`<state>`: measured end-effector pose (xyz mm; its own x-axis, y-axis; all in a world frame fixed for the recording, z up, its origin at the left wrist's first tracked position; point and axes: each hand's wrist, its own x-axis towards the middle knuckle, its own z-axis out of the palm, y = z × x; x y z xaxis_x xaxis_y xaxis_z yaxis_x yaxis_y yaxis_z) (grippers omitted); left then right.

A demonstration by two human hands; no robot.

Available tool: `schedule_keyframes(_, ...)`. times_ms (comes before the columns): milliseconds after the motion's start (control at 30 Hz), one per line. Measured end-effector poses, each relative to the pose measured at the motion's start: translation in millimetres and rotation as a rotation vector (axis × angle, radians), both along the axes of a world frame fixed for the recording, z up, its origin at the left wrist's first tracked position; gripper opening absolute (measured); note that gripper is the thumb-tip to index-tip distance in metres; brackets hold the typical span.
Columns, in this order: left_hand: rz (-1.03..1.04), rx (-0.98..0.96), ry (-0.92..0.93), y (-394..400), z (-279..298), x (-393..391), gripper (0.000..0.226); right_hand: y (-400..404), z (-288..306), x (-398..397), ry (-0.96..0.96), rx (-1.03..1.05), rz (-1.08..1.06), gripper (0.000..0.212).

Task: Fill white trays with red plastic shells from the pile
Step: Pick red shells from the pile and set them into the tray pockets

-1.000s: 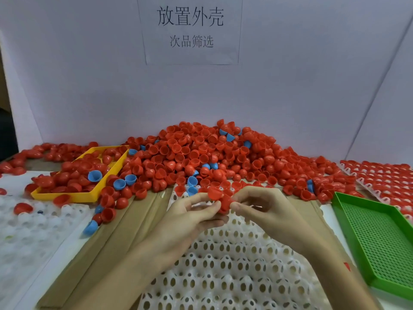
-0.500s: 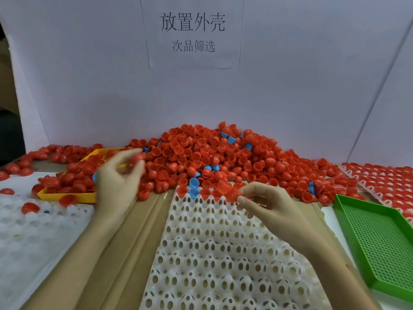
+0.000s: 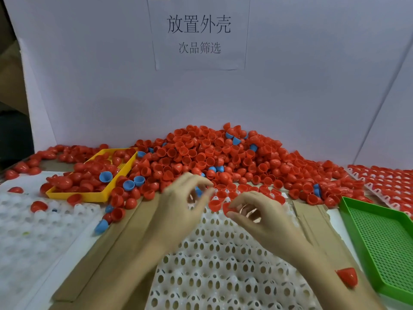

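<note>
The right hand (image 3: 257, 217) has its grip pinched on a red shell (image 3: 228, 208) at the far edge of the white tray (image 3: 223, 265), beside the pile (image 3: 212, 157) for short reaches. The left hand (image 3: 178, 211) is blurred (grip unclear).

Left hand (image 3: 181, 206): bare, no glove, ring or watch in view; five fingers, slender, their tips smeared by motion blur, so nails cannot be made out. Forearm behind the hand bare to the bottom edge of the picture; no sleeve or cuff shows.

Right hand (image 3: 257, 217): bare, no glove, ring or band in view; fingers slender, sharper than the other hand's, knuckle creases visible along the back. Nails too small to describe. Wrist behind the hand bare, carrying no strap or bracelet. Forearm behind the wrist bare as far as the lower right corner; no sleeve edge or fabric shows anywhere on it.
</note>
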<state>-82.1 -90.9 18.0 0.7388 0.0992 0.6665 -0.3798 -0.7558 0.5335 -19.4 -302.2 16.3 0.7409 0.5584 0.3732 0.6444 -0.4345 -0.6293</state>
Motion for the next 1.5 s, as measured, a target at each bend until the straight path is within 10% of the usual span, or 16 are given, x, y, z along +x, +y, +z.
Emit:
schedule_keyframes(333, -0.219, -0.520, 0.465, 7, -9, 7, 0.016, 17, -10, -16, -0.185, -0.053, 0.135, 0.018)
schedule_keyframes(533, 0.166, -0.015, 0.025, 46, -21, 18, 0.024, 10, 4, -15, -0.177, 0.094, 0.077, 0.029)
schedule_keyframes(1133, 0.083, 0.149, 0.230, 55, -29, 22, 0.023, -2, 6, -4, -0.167, 0.088, -0.012, 0.025)
schedule_keyframes(1500, 0.495, 0.502, 0.398, 113, -54, 19, 0.046, -11, 10, 0, -0.130, 0.085, -0.070, 0.022)
